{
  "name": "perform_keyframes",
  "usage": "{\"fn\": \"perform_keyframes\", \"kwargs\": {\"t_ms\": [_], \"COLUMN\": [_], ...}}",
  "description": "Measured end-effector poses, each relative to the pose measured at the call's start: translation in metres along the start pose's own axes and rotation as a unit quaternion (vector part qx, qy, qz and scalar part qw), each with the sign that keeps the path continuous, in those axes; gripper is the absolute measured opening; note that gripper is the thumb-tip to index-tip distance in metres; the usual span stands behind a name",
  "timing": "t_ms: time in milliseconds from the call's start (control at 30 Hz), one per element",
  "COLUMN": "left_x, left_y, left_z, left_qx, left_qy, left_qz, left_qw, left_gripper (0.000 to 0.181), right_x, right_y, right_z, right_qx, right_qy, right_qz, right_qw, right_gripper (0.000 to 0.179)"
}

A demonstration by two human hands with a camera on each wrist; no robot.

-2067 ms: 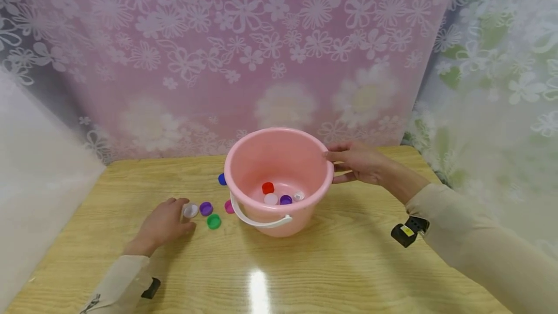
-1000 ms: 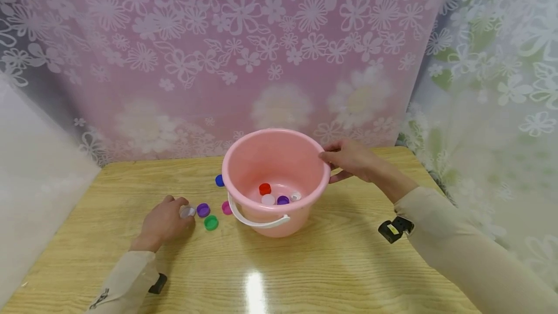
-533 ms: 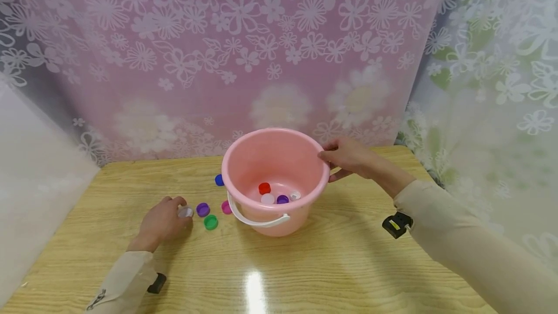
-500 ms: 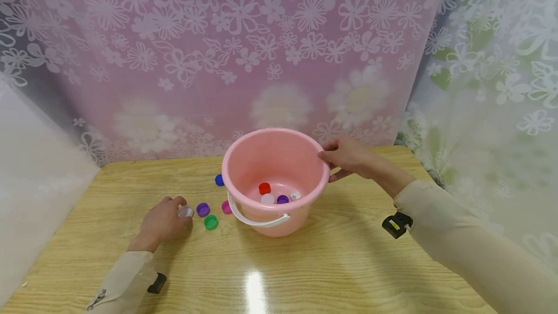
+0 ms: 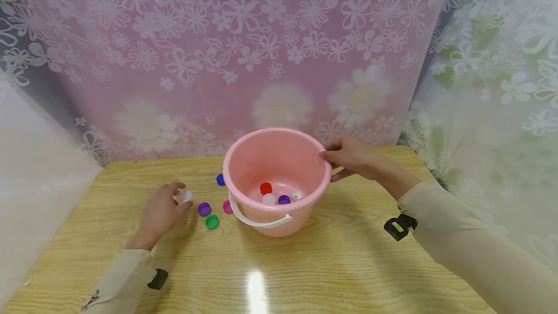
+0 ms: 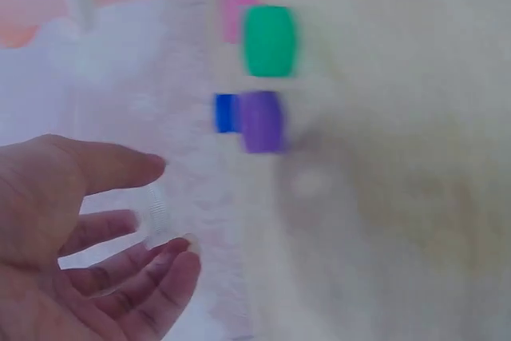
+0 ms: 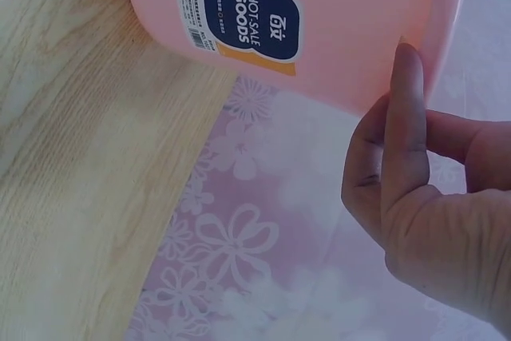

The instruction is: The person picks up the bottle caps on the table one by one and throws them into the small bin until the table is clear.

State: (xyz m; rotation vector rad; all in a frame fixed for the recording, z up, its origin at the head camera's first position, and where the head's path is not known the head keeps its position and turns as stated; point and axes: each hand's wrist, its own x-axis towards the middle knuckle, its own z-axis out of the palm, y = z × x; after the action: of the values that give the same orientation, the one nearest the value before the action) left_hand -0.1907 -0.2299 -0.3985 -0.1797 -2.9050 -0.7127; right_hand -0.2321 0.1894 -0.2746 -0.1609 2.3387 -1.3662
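My left hand (image 5: 160, 212) pinches a clear whitish bottle cap (image 5: 184, 196) between thumb and fingers, raised above the table. The left wrist view shows that cap (image 6: 157, 217) tilted on edge and apart from the tabletop. With thumb and fingers on the rim, my right hand (image 5: 355, 159) holds the pink bucket (image 5: 279, 142) at its right side. Inside the bucket lie a red cap (image 5: 266, 188), a purple cap (image 5: 284, 199) and two white ones. On the table, between left hand and bucket, sit a purple cap (image 5: 204, 209), a green cap (image 5: 212, 222) and a pink cap (image 5: 228, 207).
A blue cap (image 5: 220, 179) lies partly hidden behind the bucket's left side. The white bucket handle (image 5: 261, 223) hangs down at the front. A floral curtain (image 5: 244, 62) stands behind the wooden table (image 5: 305, 270).
My left hand has taken hold of the clear cap and lifted it off the table, slightly away from me. The right hand stays on the bucket rim.
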Motion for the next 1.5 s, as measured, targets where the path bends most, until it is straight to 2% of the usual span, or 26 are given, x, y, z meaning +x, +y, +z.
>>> {"fn": "perform_keyframes", "kwargs": {"t_ms": [133, 267, 433, 567, 800, 1100, 1300, 1500], "left_x": [0.008, 0.015, 0.021, 0.028, 0.039, 0.048, 0.050, 0.055], "left_y": [0.020, 0.050, 0.082, 0.101, 0.129, 0.156, 0.168, 0.173], "left_z": [-0.022, -0.047, -0.068, -0.073, -0.071, -0.052, -0.038, -0.025], "left_qx": [-0.089, -0.179, -0.213, -0.211, -0.201, -0.190, -0.143, -0.105], "left_qy": [0.026, 0.025, 0.017, 0.012, 0.000, -0.016, -0.015, -0.019], "left_qz": [0.006, 0.009, 0.031, 0.047, 0.079, 0.135, 0.176, 0.210], "left_qw": [0.9956, 0.9834, 0.9763, 0.9764, 0.9765, 0.9722, 0.9738, 0.9718], "left_gripper": [0.049, 0.055, 0.057, 0.056, 0.050, 0.047, 0.044, 0.040], "right_x": [-0.001, -0.002, 0.000, 0.002, 0.003, 0.003, 0.002, 0.001], "right_y": [0.002, 0.003, 0.005, 0.007, 0.009, 0.011, 0.010, 0.009], "right_z": [0.000, -0.001, -0.002, -0.002, -0.002, -0.002, -0.002, -0.002], "right_qx": [0.011, 0.015, 0.019, 0.019, 0.020, 0.025, 0.031, 0.032], "right_qy": [0.003, 0.009, 0.009, 0.008, 0.011, 0.013, 0.010, 0.010], "right_qz": [-0.004, -0.005, -0.002, -0.003, -0.009, -0.011, -0.015, -0.012], "right_qw": [0.9999, 0.9998, 0.9998, 0.9998, 0.9997, 0.9996, 0.9993, 0.9994], "right_gripper": [0.038, 0.037, 0.036, 0.037, 0.035, 0.034, 0.033, 0.034]}}
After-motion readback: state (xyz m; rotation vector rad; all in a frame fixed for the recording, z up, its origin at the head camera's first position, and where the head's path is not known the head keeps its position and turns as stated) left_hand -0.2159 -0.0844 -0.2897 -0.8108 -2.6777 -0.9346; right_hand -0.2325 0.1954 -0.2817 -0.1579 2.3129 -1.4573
